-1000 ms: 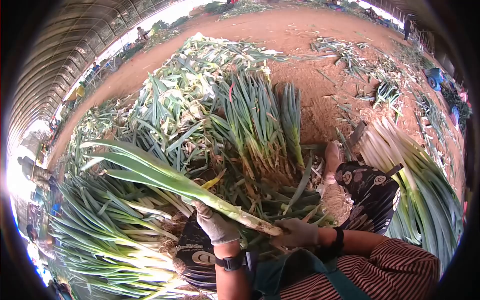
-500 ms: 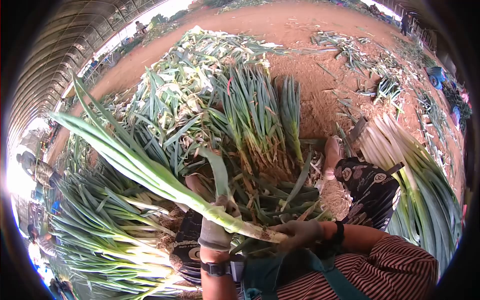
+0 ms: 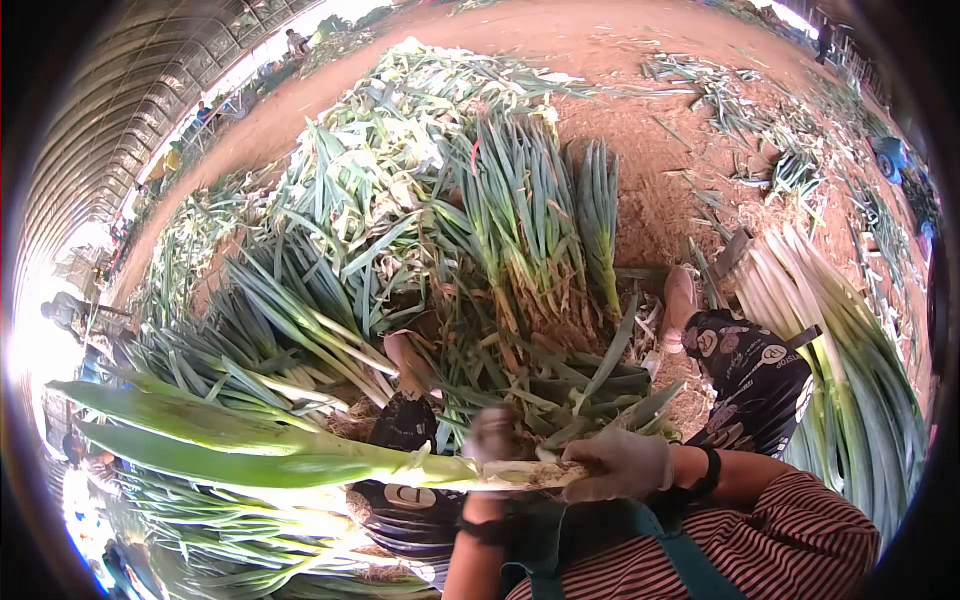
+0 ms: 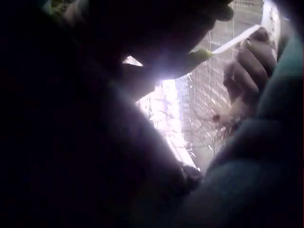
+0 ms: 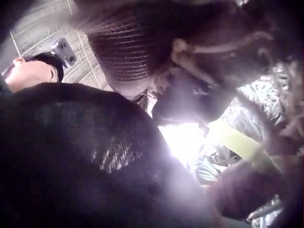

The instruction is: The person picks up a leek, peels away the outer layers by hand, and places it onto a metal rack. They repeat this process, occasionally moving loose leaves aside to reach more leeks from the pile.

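A large green onion (image 3: 350, 458) lies almost level across my lap in the head view, its broad green leaves reaching far left. My gloved right hand (image 3: 622, 465) pinches its pale root end between thumb and fingers. In the left wrist view, that right hand (image 4: 249, 71) shows beside the white stem (image 4: 237, 40). Motion blurs my gloved left hand (image 3: 495, 437), just above the stalk's middle, with the stalk crossing in front of its wrist. I cannot tell whether its fingers hold a leaf. Both wrist views are very dark.
Untrimmed green onions (image 3: 250, 525) lie at the left. Some bundled ones (image 3: 525, 200) stand ahead, before a heap of stripped leaves (image 3: 380, 150). Cleaned ones with white stems (image 3: 775, 265) lie at the right beside my knee (image 3: 755, 375). Loose leaves (image 3: 580, 380) cover the ground between my feet.
The held onion's leafy end has swung down from the upper left to nearly level. My left hand has shifted right along the stalk, and the drooping leaf beside it no longer shows.
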{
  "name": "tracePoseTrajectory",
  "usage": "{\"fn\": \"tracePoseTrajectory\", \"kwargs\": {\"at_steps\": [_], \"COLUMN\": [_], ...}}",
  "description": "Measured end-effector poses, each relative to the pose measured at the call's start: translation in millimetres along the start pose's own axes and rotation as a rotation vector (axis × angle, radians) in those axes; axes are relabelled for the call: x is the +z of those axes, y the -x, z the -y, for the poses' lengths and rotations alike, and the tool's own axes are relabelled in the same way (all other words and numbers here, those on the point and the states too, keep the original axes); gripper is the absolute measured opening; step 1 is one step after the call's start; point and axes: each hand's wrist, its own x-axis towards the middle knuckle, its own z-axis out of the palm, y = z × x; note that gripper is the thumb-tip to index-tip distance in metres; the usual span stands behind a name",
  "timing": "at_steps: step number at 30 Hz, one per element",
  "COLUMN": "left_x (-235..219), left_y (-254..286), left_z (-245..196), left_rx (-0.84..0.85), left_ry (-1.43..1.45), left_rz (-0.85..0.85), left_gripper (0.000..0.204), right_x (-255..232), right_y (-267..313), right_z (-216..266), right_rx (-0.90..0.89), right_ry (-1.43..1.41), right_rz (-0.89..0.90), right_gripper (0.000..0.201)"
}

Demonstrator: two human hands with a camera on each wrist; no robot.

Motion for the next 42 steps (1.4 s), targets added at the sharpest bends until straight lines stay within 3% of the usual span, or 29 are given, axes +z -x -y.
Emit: {"fn": "tracePoseTrajectory", "kwargs": {"at_steps": [1, 3, 5, 6, 7, 9, 16, 19, 22, 23, 24, 27, 28, 29, 31, 35, 37, 40, 42], "left_x": [-20.8, -56.1, -44.7, -43.6, -44.8, -65.6, -51.0, -54.6, -58.5, -60.4, -64.3, -57.8, -58.6, -67.4, -86.7, -85.2, -80.7, -78.4, -65.4], "left_y": [-2.3, -5.7, 9.4, 20.6, 26.3, 41.4, 21.4, 20.1, 18.6, 19.3, 23.2, 18.2, 20.3, 18.6, 19.9, 14.1, 16.2, 24.4, 36.0], "left_z": [-16.9, -54.6, -118.2, -120.4, -121.2, -106.9, -107.1, -106.1, -99.5, -97.4, -96.4, -100.5, -110.7, -103.5, -107.1, -119.4, -122.7, -114.2, -106.0], "left_rx": [0.001, 0.2, 0.2, 0.214, 0.252, 0.044, 0.177, 0.236, 0.491, 0.573, 0.585, 0.491, 0.361, 0.288, 0.173, 0.675, 0.724, 0.731, 0.829], "left_ry": [0.23, 0.852, 0.885, 0.823, 0.597, 0.428, 0.543, 0.41, -0.073, -0.237, -0.289, 0.122, 0.377, 0.34, 0.296, -0.537, -0.662, -0.839, -0.782], "left_rz": [-0.126, -0.031, -0.553, -0.6, -0.647, -0.531, -0.586, -0.508, -0.595, -0.618, -0.556, -0.504, -0.387, -0.404, -0.255, -0.351, -0.343, -0.338, 0.098], "left_gripper": [0.036, 0.044, 0.058, 0.065, 0.057, 0.046, 0.029, 0.027, 0.025, 0.026, 0.025, 0.026, 0.029, 0.03, 0.03, 0.019, 0.018, 0.017, 0.019], "right_x": [-0.6, 0.8, 2.0, 2.6, 3.3, 10.2, 25.7, 30.6, 23.8, 23.5, 22.9, 20.6, 21.8, 22.5, 21.9, 30.0, 27.2, 28.4, 26.7], "right_y": [-0.1, -1.8, -5.1, -7.3, -9.0, -11.2, -6.5, -7.9, -7.7, -7.9, -7.1, -7.5, -6.5, -6.1, -8.5, -7.7, -9.1, -11.5, -21.7], "right_z": [-1.1, -1.2, -1.4, -2.3, -3.9, -11.5, -20.5, -23.6, -15.0, -15.5, -16.8, -20.6, -21.6, -21.1, -18.3, -19.7, -6.0, -4.0, -3.7], "right_rx": [0.01, 0.002, -0.003, -0.001, 0.004, -0.031, -0.05, -0.074, 0.126, 0.117, 0.108, -0.015, -0.071, -0.058, -0.042, 0.017, 0.111, 0.108, -0.038], "right_ry": [-0.027, -0.058, -0.079, -0.083, -0.087, -0.083, 0.129, -0.011, -0.298, -0.288, -0.278, -0.09, -0.003, 0.042, 0.144, -0.227, -0.401, -0.288, -0.208], "right_rz": [0.029, 0.034, 0.043, 0.054, 0.065, 0.019, -0.223, -0.281, -0.106, -0.109, -0.112, -0.182, -0.211, -0.217, -0.235, -0.223, -0.207, -0.266, -0.387], "right_gripper": [0.051, 0.05, 0.049, 0.049, 0.048, 0.047, 0.043, 0.041, 0.041, 0.04, 0.04, 0.037, 0.036, 0.036, 0.034, 0.037, 0.038, 0.043, 0.047]}}
